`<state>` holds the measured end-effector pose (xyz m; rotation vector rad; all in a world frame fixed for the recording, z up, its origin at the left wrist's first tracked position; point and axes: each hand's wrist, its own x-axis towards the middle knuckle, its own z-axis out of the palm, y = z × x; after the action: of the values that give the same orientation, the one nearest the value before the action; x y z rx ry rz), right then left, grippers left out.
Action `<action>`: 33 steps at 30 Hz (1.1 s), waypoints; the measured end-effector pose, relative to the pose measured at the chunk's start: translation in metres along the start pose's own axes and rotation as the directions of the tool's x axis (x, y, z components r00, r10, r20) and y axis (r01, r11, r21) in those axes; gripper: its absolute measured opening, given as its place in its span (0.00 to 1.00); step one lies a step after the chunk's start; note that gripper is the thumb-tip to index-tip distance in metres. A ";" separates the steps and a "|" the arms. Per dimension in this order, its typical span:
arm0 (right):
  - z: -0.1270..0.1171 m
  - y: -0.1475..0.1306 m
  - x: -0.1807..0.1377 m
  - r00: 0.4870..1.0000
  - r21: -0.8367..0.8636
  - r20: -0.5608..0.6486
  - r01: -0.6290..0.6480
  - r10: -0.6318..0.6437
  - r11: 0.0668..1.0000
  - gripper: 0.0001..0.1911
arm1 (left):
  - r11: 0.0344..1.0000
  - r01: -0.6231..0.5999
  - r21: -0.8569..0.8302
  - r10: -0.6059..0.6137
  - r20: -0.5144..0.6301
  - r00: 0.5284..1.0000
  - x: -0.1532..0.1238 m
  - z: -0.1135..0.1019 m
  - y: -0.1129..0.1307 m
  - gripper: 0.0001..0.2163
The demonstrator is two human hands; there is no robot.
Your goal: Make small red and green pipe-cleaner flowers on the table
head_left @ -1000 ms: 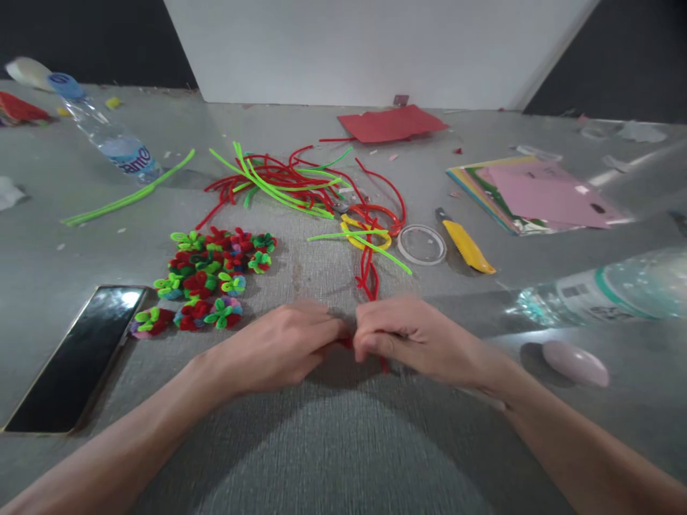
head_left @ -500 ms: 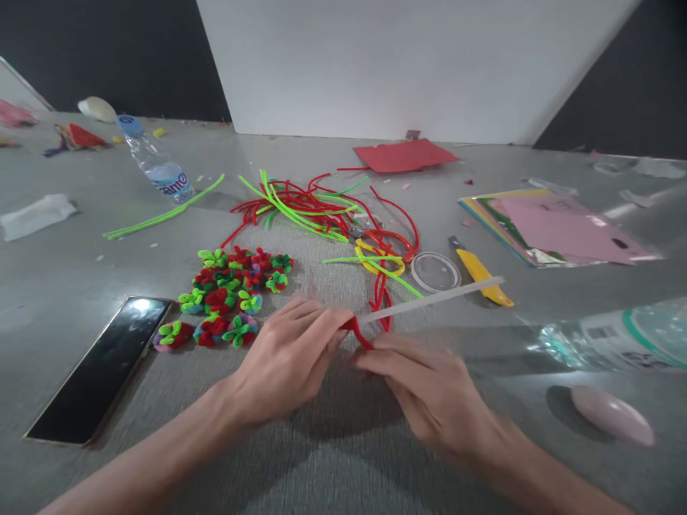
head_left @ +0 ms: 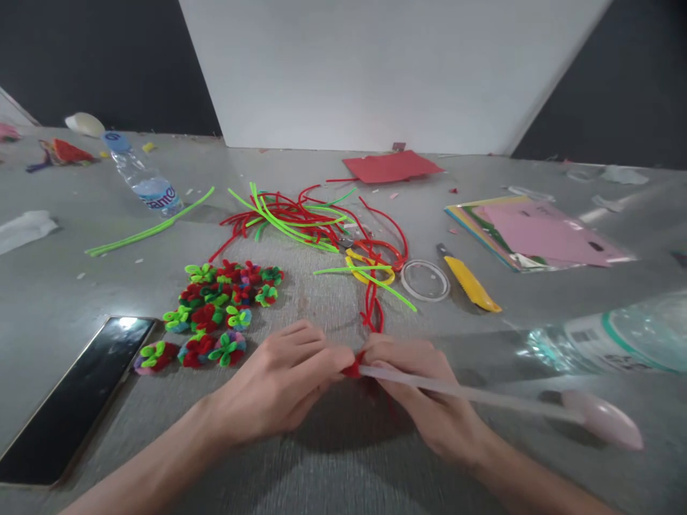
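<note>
One left hand (head_left: pixel 284 379): pinching a red pipe cleaner (head_left: pixel 352 368), between the hands at the end of the white stick (head_left: pixel 472 394) — likely to steady it.
Right hand (head_left: pixel 429 415): fingers curled beside that pipe cleaner, stick lying across them; exact grasp can't be told.
Flowers (head_left: pixel 207 316): bunched beside the left hand, presumably out of the way.
Scissors (head_left: pixel 351 258): toward the far edge of the table (head_left: pixel 290 479), handles facing the hands — perhaps for easy reach.

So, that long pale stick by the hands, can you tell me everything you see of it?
The pale stick is slim, straight and whitish, faintly translucent, perhaps plastic. One end meets a red fuzzy piece at the fingertips of the left hand. From there it slants across the right hand toward the pink oval object. Whether it touches either is unclear; blur hides finer detail.
</note>
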<state>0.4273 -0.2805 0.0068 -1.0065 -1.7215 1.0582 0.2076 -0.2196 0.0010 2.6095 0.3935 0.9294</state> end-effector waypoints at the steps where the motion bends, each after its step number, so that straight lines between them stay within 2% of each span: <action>1: 0.000 0.001 0.000 1.000 0.004 -0.002 0.016 -0.016 1.000 0.17 | 1.000 -0.014 0.017 0.014 0.008 1.000 0.000 -0.001 -0.002 0.08; 6: 0.003 0.004 0.000 0.999 -0.065 -0.043 0.016 -0.019 0.998 0.05 | 0.991 -0.038 0.132 0.036 0.016 0.999 -0.001 -0.004 -0.011 0.08; 9: 0.006 0.007 -0.002 0.997 -0.052 -0.073 -0.020 0.017 0.998 0.04 | 0.985 -0.035 0.167 0.031 0.028 0.999 -0.002 -0.003 -0.012 0.09; 12: 0.008 0.008 -0.002 0.991 0.065 -0.113 -0.068 0.075 0.996 0.04 | 0.981 -0.039 0.191 0.035 0.023 0.999 -0.003 -0.002 -0.011 0.08; 15: 0.009 0.007 0.000 0.974 0.262 -0.137 -0.140 0.180 0.955 0.04 | 0.979 -0.052 0.195 0.048 0.023 0.999 -0.003 -0.001 -0.009 0.07; 19: 0.009 0.008 0.003 0.953 0.469 -0.062 -0.235 0.297 0.851 0.06 | 0.976 -0.070 0.204 0.070 0.006 0.998 -0.003 0.001 -0.008 0.07; 22: 0.008 0.011 0.002 0.952 0.515 -0.020 -0.253 0.307 0.819 0.05 | 0.977 -0.069 0.201 0.066 0.020 0.998 -0.002 0.002 -0.008 0.07; 28: 0.007 0.015 0.000 0.947 0.536 -0.065 -0.234 0.315 0.811 0.06 | 0.979 -0.063 0.194 0.058 0.029 0.998 -0.001 0.004 -0.008 0.08; 31: 0.006 0.019 0.000 0.936 0.578 -0.076 -0.239 0.343 0.780 0.10 | 0.984 -0.036 0.176 0.038 -0.003 0.999 -0.002 0.002 -0.008 0.06; 33: 0.006 0.021 0.001 0.929 0.605 -0.076 -0.246 0.362 0.757 0.09 | 0.990 0.003 0.142 0.002 -0.033 0.999 -0.002 0.002 -0.007 0.05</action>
<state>0.4258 -0.2747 -0.0142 -0.9503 -0.9744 1.5330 0.2064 -0.2144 -0.0043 2.7248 0.4853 0.9787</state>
